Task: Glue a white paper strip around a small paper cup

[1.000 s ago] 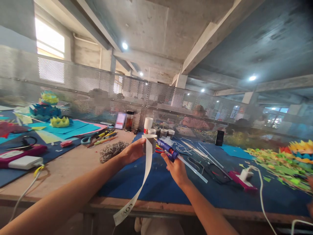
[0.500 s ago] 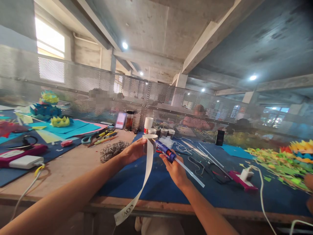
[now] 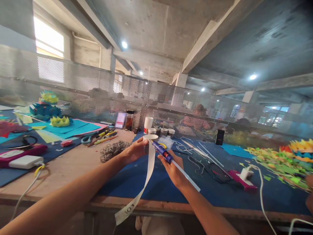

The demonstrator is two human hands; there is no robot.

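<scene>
The left hand [image 3: 135, 150] is curled around a small cup [image 3: 147, 148], which hangs between both hands above the blue surface [image 3: 166, 192]; the right hand [image 3: 175, 167] is wrapped round a glue gun [image 3: 161, 152], its tip close by the cup's rim (touching or not, I can't tell), and a white ribbon [image 3: 149, 171] trails down in front

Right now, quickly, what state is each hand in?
Left hand: closed on a small cup, white ribbon hanging from it.
Right hand: closed around a purple-blue glue gun, nozzle toward the cup.
</scene>
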